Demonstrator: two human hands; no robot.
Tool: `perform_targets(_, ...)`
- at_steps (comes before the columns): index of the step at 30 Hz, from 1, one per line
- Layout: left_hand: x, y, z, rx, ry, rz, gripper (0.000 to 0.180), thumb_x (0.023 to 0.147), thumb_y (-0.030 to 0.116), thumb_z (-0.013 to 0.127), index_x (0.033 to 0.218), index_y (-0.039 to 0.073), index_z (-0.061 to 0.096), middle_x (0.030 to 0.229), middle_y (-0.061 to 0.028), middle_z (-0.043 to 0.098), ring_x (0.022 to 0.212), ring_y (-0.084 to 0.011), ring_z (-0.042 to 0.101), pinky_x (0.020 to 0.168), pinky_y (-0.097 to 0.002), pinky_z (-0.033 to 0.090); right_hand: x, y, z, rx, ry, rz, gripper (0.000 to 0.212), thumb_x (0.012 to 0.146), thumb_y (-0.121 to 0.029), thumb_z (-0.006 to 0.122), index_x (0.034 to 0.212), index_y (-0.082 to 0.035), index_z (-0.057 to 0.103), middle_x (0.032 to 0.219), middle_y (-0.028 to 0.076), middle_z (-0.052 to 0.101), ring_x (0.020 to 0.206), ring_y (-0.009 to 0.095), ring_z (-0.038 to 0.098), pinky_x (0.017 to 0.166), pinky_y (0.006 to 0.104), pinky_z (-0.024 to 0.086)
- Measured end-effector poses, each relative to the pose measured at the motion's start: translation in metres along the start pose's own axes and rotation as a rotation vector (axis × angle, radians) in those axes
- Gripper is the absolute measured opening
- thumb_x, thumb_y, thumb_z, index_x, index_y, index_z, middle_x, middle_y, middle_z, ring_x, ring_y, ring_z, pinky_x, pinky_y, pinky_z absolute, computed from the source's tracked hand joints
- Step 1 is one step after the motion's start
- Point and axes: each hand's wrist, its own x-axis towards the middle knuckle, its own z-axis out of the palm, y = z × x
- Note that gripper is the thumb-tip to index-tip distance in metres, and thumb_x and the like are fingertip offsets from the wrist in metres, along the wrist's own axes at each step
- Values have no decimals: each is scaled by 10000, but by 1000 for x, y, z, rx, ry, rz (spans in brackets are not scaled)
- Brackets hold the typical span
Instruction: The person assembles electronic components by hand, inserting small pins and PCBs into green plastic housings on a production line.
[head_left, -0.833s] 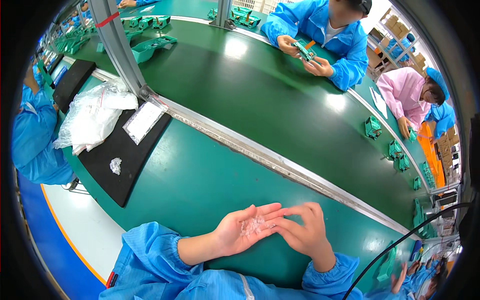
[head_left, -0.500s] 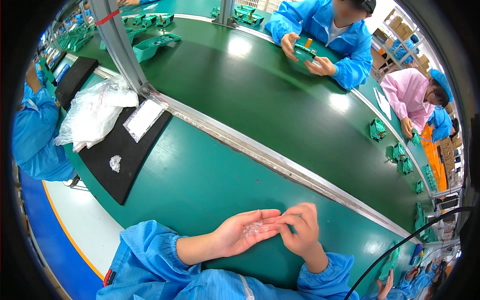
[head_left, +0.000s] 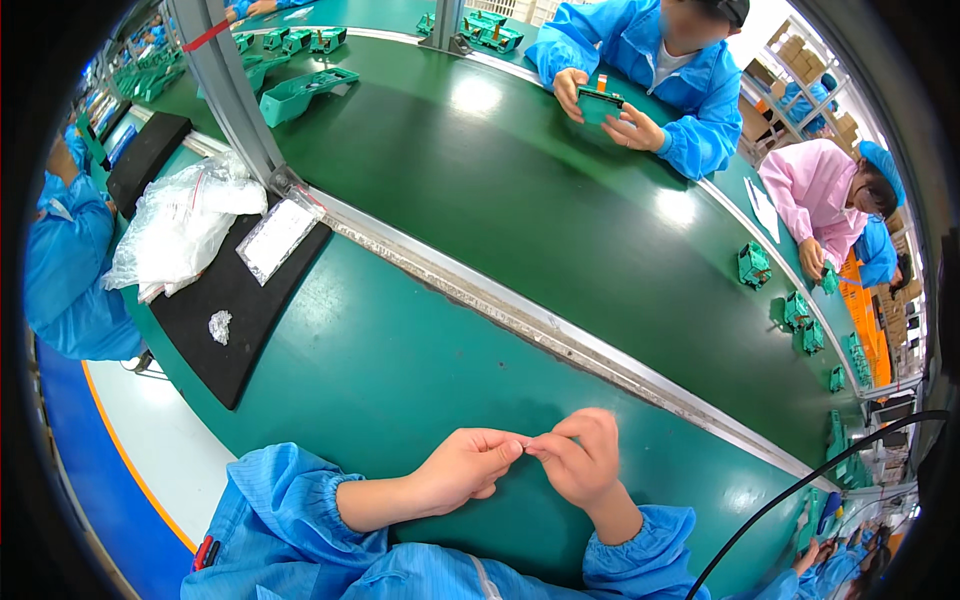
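Over the near bench, my left hand point(head_left: 462, 472) is closed, its fingers curled in and its thumb pressed against the index finger. The clear plastic pieces it cupped are now hidden inside. My right hand point(head_left: 580, 460) meets it tip to tip in a pinch. Between the fingertips shows a tiny clear plastic piece point(head_left: 525, 446), too small to make out in detail. To the left, a small heap of similar clear pieces point(head_left: 219, 327) lies on a black mat point(head_left: 235, 370), apart from both hands.
A crumpled clear bag point(head_left: 180, 225) and a flat clear packet point(head_left: 281, 238) rest on the mat. Beyond a metal rail point(head_left: 480, 307) runs a green belt point(head_left: 450, 180) with green housings point(head_left: 755, 264). Across it a co-worker point(head_left: 660, 90) holds a green housing. A black cable point(head_left: 800, 492) curves at right.
My left hand has turned from an open palm with clear pieces to a closed pinch, and my right fingers have shifted slightly left to meet it. The co-worker opposite has tilted the green housing.
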Motion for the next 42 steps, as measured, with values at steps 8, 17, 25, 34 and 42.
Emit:
perform_targets(8, -6, 7, 12, 573, 211, 303, 171, 837, 118, 466, 937, 20, 565, 598, 37, 471, 514, -9, 377, 438, -168, 308, 1, -1, -1, 6, -64, -7, 176, 533, -117, 661, 689, -134, 580, 704, -24, 485, 691, 174, 463, 577, 292, 361)
perform_targets(17, -3, 6, 6, 782, 249, 452, 156, 822, 119, 479, 898, 11, 562, 735, -55, 585, 623, -90, 535, 572, -211, 431, 1, 0, 3, 87, -66, 13, 173, 575, -160, 674, 704, -124, 564, 728, -16, 503, 675, 178, 469, 579, 294, 365)
perform_targets(25, -5, 13, 12, 652, 184, 336, 183, 848, 138, 447, 939, 32, 565, 605, 50, 469, 524, -16, 392, 463, -170, 337, 5, 3, 5, 141, -85, 37, 139, 631, -134, 630, 718, -107, 524, 742, 18, 512, 679, 202, 491, 585, 305, 377)
perform_targets(34, -6, 2, -3, 607, -2, 283, 126, 850, 155, 433, 838, 53, 506, 568, 49, 392, 491, -28, 338, 429, -174, 279, -6, -7, 2, 216, -117, 65, 116, 668, -103, 603, 728, -83, 505, 727, 48, 508, 664, 209, 498, 587, 292, 381)
perform_targets(42, -4, 4, 2, 847, 124, 548, 162, 828, 156, 440, 702, 64, 484, 522, 23, 401, 472, -61, 372, 435, -199, 311, -5, -16, 0, 228, -36, 109, 95, 643, -89, 608, 695, -62, 533, 704, 88, 499, 657, 265, 495, 584, 353, 393)
